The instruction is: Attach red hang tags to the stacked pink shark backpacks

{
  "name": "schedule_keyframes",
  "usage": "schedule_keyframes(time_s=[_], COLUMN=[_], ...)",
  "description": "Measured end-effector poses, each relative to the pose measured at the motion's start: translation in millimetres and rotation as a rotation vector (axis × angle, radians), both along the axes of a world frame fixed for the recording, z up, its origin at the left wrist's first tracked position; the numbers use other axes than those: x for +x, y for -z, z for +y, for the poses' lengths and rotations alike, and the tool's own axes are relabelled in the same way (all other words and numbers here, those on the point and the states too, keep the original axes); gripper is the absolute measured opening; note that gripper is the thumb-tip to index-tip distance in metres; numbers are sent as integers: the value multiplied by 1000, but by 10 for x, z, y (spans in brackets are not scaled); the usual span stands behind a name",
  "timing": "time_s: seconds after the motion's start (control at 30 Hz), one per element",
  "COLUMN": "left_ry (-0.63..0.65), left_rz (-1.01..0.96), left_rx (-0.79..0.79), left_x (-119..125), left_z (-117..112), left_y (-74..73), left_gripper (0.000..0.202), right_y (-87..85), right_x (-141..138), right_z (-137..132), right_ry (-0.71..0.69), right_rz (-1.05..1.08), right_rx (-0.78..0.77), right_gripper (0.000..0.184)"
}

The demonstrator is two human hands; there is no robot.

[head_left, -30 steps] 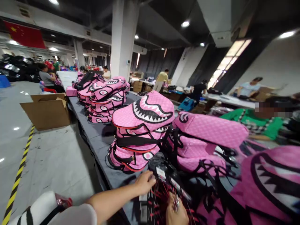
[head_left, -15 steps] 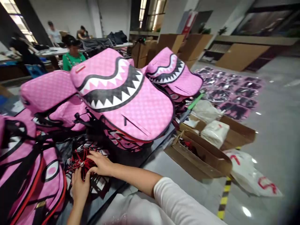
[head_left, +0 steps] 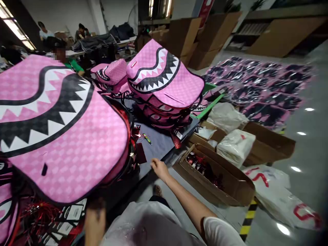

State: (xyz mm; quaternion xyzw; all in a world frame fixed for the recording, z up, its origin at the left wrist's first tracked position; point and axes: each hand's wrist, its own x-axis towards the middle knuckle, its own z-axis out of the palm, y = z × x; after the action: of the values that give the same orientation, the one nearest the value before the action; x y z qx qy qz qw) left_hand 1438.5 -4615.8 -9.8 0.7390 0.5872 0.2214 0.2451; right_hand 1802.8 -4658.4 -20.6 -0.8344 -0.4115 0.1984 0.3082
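Observation:
A large pink backpack with a shark-mouth print [head_left: 64, 136] fills the left of the view, lying on top of a pile. My left hand [head_left: 94, 213] reaches under its front edge beside a heap of hang tags with red strings [head_left: 48, 215]; its fingers are hidden. My right hand [head_left: 158, 167] is stretched out to the edge of the grey table [head_left: 161, 145], fingers loosely bent, with nothing visible in it. A second stack of the same pink backpacks [head_left: 166, 82] stands further along the table.
A green pen [head_left: 147, 137] lies on the table. On the floor to the right are open cardboard boxes [head_left: 228, 186], white plastic bags [head_left: 235, 145], yellow-black tape [head_left: 248, 217] and several bagged backpacks [head_left: 261, 92]. A person in green [head_left: 73, 65] sits beyond the piles.
The view has swung right and closer to the nearest backpack. My right hand has left the tag heap and moved out to the table edge; my left hand stays by the tags.

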Motion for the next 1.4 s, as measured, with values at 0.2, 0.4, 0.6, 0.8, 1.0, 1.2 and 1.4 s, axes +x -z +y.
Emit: schedule_keyframes(time_s=[0.2,0.4,0.6,0.8,1.0,1.2,1.4], left_ry=[370,242,198,252,228,132,23], left_rz=[47,37,13,-34,-381,-790,-1074], left_rx=[-392,-408,-388,-478,-499,-547,-765], left_x=[1198,1317,1392,1718,2540,3470,4374], left_z=[-298,-346,-392,-313,76,675,1318], left_y=[-3,70,220,89,-142,-353,-614], left_gripper=[51,52,51,48,53,81,69], right_y=[182,260,437,436,92,-414,-300], right_x=[938,1140,1273,1352,1634,2457,3347], right_z=[589,1334,1728,1720,1171,274,232], right_ry=[-115,-323,-407,-402,-240,293,596], right_rz=[-78,-249,-314,-283,-283,-94,262], right_rx=[-165,-147,-220,-219,-12,674,607], right_gripper=[35,49,38,30,43,44,58])
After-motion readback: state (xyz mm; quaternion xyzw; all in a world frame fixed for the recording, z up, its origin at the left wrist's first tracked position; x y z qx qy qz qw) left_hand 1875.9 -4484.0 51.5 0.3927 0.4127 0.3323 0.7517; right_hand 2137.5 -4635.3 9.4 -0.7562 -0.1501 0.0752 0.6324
